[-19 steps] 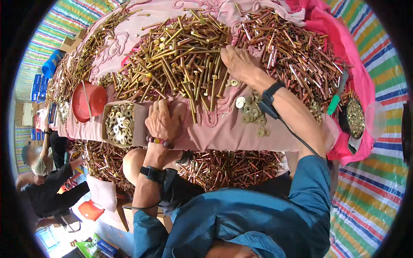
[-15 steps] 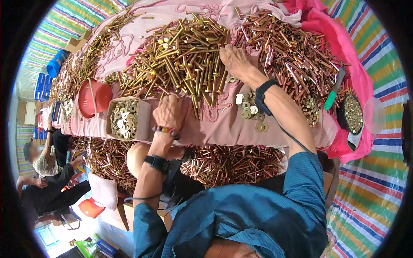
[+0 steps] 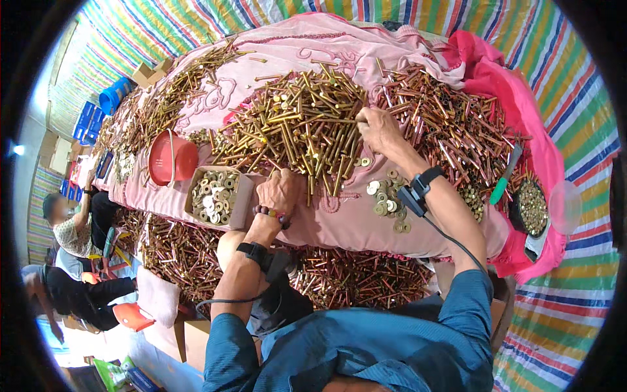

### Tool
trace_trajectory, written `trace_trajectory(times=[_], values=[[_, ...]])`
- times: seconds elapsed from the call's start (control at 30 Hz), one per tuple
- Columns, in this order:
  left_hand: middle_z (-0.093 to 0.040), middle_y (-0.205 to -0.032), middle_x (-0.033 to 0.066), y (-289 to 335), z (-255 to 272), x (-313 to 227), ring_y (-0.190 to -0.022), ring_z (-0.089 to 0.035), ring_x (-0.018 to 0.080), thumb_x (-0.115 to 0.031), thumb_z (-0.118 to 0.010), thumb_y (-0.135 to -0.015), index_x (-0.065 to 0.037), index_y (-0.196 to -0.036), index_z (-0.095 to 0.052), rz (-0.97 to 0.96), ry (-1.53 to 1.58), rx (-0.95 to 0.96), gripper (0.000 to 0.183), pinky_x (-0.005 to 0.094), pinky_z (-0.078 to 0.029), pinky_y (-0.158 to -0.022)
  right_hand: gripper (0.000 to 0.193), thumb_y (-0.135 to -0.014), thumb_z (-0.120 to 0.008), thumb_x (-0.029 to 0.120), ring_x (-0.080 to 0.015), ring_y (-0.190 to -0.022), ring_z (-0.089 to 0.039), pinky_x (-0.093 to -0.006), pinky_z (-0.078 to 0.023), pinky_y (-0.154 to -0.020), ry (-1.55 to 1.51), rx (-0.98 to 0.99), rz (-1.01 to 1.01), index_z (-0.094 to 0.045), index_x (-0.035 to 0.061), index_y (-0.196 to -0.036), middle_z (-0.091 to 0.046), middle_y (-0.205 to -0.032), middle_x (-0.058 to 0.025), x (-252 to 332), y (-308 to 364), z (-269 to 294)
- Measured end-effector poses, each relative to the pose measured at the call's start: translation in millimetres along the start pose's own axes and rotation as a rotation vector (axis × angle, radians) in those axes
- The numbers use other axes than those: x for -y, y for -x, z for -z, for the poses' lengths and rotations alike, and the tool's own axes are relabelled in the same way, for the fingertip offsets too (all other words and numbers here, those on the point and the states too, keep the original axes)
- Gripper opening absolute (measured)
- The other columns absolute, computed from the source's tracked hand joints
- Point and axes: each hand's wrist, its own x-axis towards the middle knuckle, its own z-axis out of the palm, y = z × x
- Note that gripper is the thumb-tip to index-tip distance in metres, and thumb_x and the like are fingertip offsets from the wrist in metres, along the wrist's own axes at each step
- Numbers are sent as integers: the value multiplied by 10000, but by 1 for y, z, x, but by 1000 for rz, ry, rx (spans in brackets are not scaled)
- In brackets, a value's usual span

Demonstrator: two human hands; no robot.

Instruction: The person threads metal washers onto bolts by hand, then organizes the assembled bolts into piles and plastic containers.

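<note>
In front of me lies a heap of long gold-coloured bolts (image 3: 294, 124) on a pink cloth. My left hand (image 3: 279, 191) is closed at the near edge of this heap, its fingers curled down. Whatever it grips is hidden under the knuckles. At the heap's right edge my right hand (image 3: 381, 130) is bent into a pinch, and I cannot make out what is between its fingertips. Beyond it spreads a pile of copper-coloured metal tubes (image 3: 444, 117). Loose washers (image 3: 390, 201) rest on the cloth below my right wrist.
A box of washers (image 3: 214, 196) stands left of my left hand, beside a red bucket (image 3: 173, 159). At right are a green-handled knife (image 3: 506, 175) and a black bowl of nuts (image 3: 530, 208). More metal parts (image 3: 359, 277) lie below the table edge. Other people (image 3: 72, 228) sit far left.
My view has shifted, so the table sits lower and further right in the picture. Both hands keep about the same places beside the bolt heap.
</note>
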Motion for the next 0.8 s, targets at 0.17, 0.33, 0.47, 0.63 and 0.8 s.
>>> trace_trajectory(times=[0.17,0.33,0.47,0.63,0.8], values=[[-670,-866,177,2,13,-3,-783,-691,378,-331,-606,-922,-64,-916,-616,4,65,13,267,505,-547,-651,143,-863,-681,107,-394,-792,-631,-497,-497,-658,165,-162,300,-557,37,-877,-563,-881,-199,18,-10,-25],[-687,-825,195,6,0,-7,-736,-697,390,-316,-624,-898,-65,-865,-628,39,210,-74,253,502,-554,-622,125,-900,-691,176,-395,-851,-646,-478,-525,-710,269,-57,216,-622,78,-937,-608,-920,-153,5,-6,-31],[-635,-851,145,13,21,-16,-799,-681,366,-319,-641,-860,-94,-898,-662,-155,86,23,229,492,-545,-649,115,-927,-641,177,-365,-828,-655,-478,-527,-691,156,-177,259,-667,85,-991,-603,-917,-163,-4,18,2],[-605,-1062,94,19,13,-51,-986,-627,305,-87,-659,-825,-87,-1013,-647,-227,340,-93,189,431,-559,-709,140,-929,-631,101,-282,-811,-673,-408,-537,-750,-66,-90,-108,-715,36,-1020,-682,-911,-156,17,67,52],[-547,-1331,245,35,19,-97,-982,-659,427,-62,-631,-848,-9,-1384,-480,-408,587,-339,560,460,-587,-741,200,-938,-629,89,-175,-854,-686,-317,-542,-780,-334,16,-138,-703,-8,-1096,-740,-952,-117,56,133,35]])
